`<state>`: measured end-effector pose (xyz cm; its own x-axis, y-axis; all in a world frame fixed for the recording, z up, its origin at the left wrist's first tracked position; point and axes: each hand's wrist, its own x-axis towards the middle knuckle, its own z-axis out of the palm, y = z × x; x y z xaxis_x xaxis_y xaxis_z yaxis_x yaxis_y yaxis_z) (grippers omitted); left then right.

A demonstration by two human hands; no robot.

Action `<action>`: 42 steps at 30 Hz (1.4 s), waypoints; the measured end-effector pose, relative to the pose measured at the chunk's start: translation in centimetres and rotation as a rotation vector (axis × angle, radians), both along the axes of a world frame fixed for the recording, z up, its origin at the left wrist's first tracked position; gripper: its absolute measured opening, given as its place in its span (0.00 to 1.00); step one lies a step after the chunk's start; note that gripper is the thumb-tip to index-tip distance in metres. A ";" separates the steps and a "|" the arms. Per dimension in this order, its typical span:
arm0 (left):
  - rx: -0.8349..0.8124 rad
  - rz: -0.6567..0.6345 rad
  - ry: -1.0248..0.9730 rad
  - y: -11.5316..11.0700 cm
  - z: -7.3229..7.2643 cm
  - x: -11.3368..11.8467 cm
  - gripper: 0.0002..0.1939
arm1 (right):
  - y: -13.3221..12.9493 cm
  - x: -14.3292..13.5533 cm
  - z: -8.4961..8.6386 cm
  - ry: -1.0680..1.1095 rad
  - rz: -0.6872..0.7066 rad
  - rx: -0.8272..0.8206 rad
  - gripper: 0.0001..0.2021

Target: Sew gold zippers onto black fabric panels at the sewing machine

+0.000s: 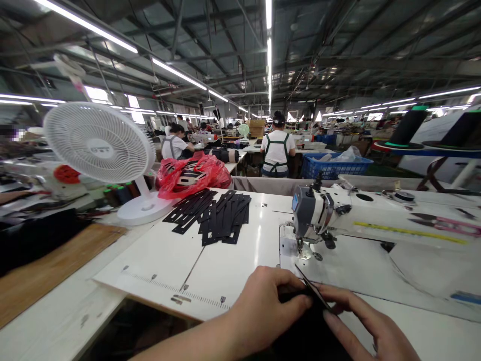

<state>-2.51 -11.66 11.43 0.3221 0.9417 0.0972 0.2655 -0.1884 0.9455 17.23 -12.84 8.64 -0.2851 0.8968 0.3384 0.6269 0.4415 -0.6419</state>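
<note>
Both hands are closed on a piece of black fabric [304, 331] at the front edge of the sewing table. My left hand [268, 306] pinches its upper left edge between thumb and fingers. On the other side, my right hand [361, 321] grips the fabric's right edge, where a thin folded or layered edge points up. The lower part of the fabric runs out of view. Just beyond my hands stands a white sewing machine [349, 210], its needle and presser foot apart from the fabric. A pile of flat black strips [225, 215] lies on the table to the left.
A white fan [141, 208] stands at the left, beside a red plastic bag [191, 175] holding more pieces. Scissors [447, 223] lie on the machine. Thread cones [408, 128] stand at the right. A blue crate [334, 165] and seated co-workers [277, 148] are farther back.
</note>
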 end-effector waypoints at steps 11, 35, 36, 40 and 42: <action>-0.044 0.027 -0.087 0.2 -0.2 0.6 0.06 | 1.1 -1.2 0.6 0.604 0.152 -0.560 0.16; 0.153 0.134 0.013 -0.1 -0.6 0.0 0.09 | 1.4 -2.3 0.4 0.683 0.145 -0.460 0.17; 0.151 0.137 0.006 -0.1 -0.6 0.1 0.09 | 1.4 -2.2 0.4 0.687 0.145 -0.460 0.17; 0.120 0.168 -0.038 0.0 -0.9 0.2 0.08 | 1.5 -2.4 0.3 0.712 0.144 -0.473 0.17; 0.082 0.187 -0.046 0.0 -1.0 0.2 0.08 | 1.7 -2.5 0.3 0.730 0.133 -0.477 0.17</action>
